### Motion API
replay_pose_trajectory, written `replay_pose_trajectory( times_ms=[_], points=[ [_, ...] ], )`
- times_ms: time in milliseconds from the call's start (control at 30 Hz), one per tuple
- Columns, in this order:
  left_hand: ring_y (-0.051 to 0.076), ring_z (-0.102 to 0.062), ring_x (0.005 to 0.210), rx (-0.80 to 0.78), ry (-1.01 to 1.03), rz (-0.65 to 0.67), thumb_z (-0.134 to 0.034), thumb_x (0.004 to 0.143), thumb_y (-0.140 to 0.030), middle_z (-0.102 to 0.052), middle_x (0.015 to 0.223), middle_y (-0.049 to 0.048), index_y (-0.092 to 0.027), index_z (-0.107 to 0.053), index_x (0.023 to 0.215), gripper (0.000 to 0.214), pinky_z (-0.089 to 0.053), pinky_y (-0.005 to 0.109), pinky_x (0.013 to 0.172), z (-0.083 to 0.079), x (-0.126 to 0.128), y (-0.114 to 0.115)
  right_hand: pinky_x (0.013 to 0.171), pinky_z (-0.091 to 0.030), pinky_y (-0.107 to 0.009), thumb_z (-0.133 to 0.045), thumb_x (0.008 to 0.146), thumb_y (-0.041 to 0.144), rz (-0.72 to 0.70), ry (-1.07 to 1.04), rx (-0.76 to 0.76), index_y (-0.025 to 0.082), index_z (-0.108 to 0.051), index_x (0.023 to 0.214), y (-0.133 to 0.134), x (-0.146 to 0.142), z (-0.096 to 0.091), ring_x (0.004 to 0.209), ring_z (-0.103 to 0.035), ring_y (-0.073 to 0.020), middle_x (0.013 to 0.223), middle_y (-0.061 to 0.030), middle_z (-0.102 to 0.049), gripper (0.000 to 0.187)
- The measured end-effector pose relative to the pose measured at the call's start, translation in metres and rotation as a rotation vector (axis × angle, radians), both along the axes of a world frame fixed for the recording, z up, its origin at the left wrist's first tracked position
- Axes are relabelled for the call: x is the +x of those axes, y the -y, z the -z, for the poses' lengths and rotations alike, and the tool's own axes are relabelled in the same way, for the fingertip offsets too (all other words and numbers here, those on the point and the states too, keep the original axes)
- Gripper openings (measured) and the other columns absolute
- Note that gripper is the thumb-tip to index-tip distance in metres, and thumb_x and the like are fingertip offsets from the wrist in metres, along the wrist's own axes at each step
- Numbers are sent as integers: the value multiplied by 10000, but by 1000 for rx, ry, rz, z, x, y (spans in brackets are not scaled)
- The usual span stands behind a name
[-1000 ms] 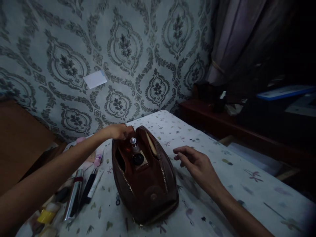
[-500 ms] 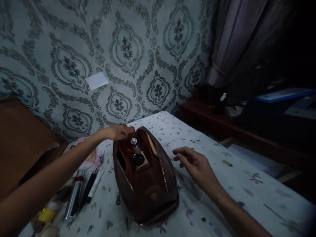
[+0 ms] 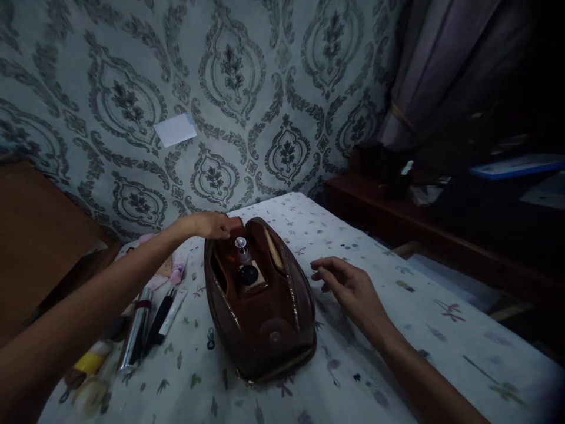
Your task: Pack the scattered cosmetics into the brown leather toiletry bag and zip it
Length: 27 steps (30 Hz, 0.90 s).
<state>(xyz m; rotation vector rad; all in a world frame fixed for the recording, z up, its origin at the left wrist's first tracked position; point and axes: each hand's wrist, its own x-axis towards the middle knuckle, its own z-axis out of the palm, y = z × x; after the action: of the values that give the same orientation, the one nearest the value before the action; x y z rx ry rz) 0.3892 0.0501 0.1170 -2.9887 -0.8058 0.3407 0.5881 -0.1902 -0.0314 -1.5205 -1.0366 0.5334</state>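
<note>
A dark brown leather bag (image 3: 265, 347) lies unzipped on the bedspread in front of me. Inside it, a bottle with a shiny silver top (image 3: 241, 245) stands beside a square bottle with a round black cap (image 3: 248, 274). A long tan item (image 3: 274, 250) is tucked in the right side pocket. At the bag's far end, my left hand (image 3: 212, 225) is closed on a reddish-brown flap (image 3: 235, 224); its fingertips are partly hidden. My right hand (image 3: 348, 288) hovers to the right of the bag, fingers loosely apart, holding nothing.
Left of the bag lie a silver cylinder (image 3: 135, 330), a black tube (image 3: 162, 312), a white tube (image 3: 173, 315), a pink tube (image 3: 178, 270) and a yellow-banded item (image 3: 92, 357). A patterned wall (image 3: 229, 118) rises behind; a dark red wooden ledge (image 3: 375, 203) runs along the right.
The camera view has tilted slightly, shifting the scene. My left hand stays at the bag's far end flap, and my right hand keeps almost the same place beside the bag.
</note>
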Motion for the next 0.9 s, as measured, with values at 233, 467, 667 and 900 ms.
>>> replay_pose_trajectory(
  times_ms=[233, 467, 667, 900],
  points=[
    [209, -659, 901, 142, 619, -173, -391, 934, -409, -746, 1018, 68, -172, -710, 993, 401, -478, 288, 821, -5, -68, 59, 616, -547, -313, -580, 881, 415, 94, 113, 158, 206, -679, 980, -2, -8, -36, 794, -705, -227, 922, -82, -732, 252],
    [200, -686, 786, 95, 925, -433, -497, 914, -493, -743, 923, 47, -218, -714, 975, 355, -520, 264, 667, 45, -153, 147, 669, -524, -288, -564, 901, 313, -103, 429, 343, 199, -690, 1041, -32, -40, -109, 845, -693, -205, 981, -69, -733, 220],
    [194, -704, 664, 67, 1076, -628, -527, 896, -530, -737, 775, 36, -233, -737, 913, 364, -572, 253, 577, 100, -197, 194, 626, -532, -287, -551, 907, 348, -209, 289, 279, 198, -657, 1065, -52, -56, -123, 627, -676, -178, 700, -12, -699, 243],
    [215, -749, 736, -48, 1032, -581, -554, 902, -507, -783, 924, 52, -266, -757, 979, 324, -621, 278, 645, 155, -212, 208, 833, -522, -332, -521, 844, 103, -448, 797, 106, 172, -699, 1034, -91, -65, -115, 925, -692, -229, 1006, -85, -736, 269]
  ],
)
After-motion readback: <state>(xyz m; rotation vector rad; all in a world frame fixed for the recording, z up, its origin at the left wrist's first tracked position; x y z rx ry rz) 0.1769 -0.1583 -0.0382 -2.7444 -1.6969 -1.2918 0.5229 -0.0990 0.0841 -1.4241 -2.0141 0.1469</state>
